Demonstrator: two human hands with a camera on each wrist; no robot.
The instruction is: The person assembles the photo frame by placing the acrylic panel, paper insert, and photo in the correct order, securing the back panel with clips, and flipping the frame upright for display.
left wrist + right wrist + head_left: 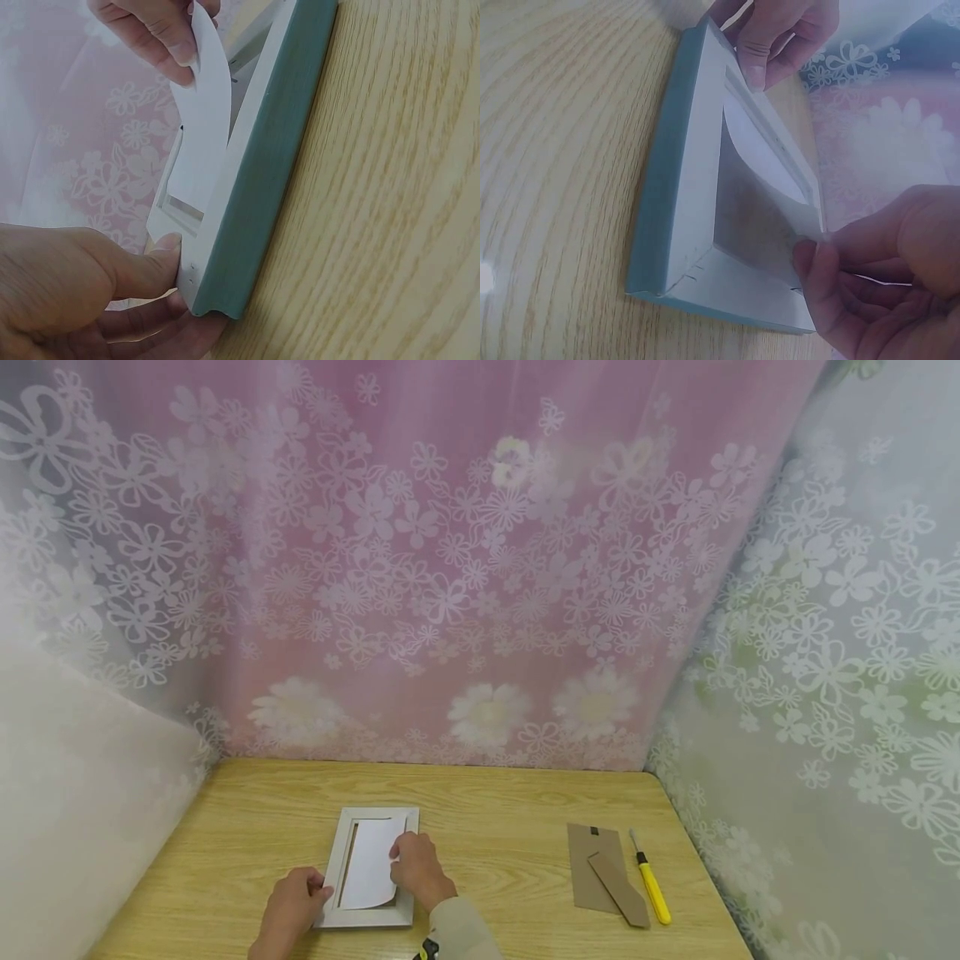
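Pink curtain with white flower prints (pixel 480 568); yellowish wood-grain table (pixel 502 852) before it.
On the table's left part, the left hand (pixel 292 903) grips a rectangular, white-topped, teal-sided frame (pixel 375 918) at its near-left corner, thumb above, fingers beneath; the right hand (pixel 422 870) pinches the edge of a smooth white paper sheet (pixel 367 864), which bows over the frame's opening; rightward lie a flat brown rectangular board (pixel 587 885), an angular brown strip (pixel 618 891) across it and, beside them, a slim yellow-and-black-handled screwdriver (pixel 654 889).
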